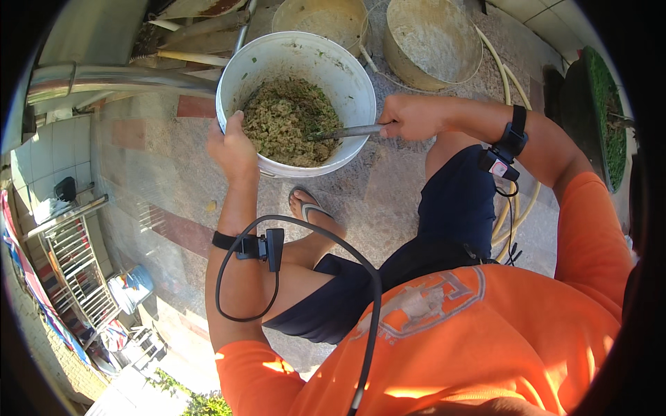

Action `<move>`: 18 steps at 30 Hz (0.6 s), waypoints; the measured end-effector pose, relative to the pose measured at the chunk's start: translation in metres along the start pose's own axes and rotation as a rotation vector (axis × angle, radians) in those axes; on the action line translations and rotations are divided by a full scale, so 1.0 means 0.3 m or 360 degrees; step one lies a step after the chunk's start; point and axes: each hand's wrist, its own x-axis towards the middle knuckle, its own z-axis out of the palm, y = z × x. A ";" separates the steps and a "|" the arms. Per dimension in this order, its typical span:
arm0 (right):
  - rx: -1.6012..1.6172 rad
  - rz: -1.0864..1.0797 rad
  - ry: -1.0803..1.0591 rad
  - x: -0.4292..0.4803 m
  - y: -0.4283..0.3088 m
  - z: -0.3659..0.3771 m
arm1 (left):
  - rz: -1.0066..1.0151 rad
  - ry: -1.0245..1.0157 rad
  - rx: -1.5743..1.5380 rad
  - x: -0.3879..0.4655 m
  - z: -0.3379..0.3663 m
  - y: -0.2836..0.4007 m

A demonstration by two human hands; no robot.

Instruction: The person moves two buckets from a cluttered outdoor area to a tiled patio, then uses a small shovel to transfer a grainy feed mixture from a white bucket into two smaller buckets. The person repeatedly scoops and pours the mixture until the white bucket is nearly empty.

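Observation:
A white plastic bucket (pixel 354 88) stands or hangs before me, its mouth facing up. Inside it lies a crumbly brown mash with chopped green bits (pixel 283 117). My left hand (pixel 234 148) grips the bucket's near left rim, thumb over the edge. Across the right rim reaches a tool with a flat dark metal handle (pixel 359 130), held in my right hand (pixel 408 118). Its far end is sunk in the mash, so its shape is hidden. Whether the bucket touches the ground cannot be made out.
Two dirty round tubs, one (pixel 322 18) behind the bucket and one (pixel 434 44) to its right, stand on the paved floor. A pale hose (pixel 504 78) runs down the right side. At left are a thick metal pipe (pixel 130 80) and a metal rack (pixel 78 270).

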 end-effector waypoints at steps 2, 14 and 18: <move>-0.0014 0.0009 0.0041 -0.014 -0.002 0.002 | 0.0027 0.0003 0.0023 -0.005 0.008 0.004; 0.0008 0.0042 0.0264 -0.168 0.040 -0.031 | -0.0036 0.0052 0.0134 -0.012 0.150 0.086; 0.0001 0.0057 0.0347 -0.254 0.091 -0.039 | -0.0088 0.0059 0.0210 -0.016 0.207 0.113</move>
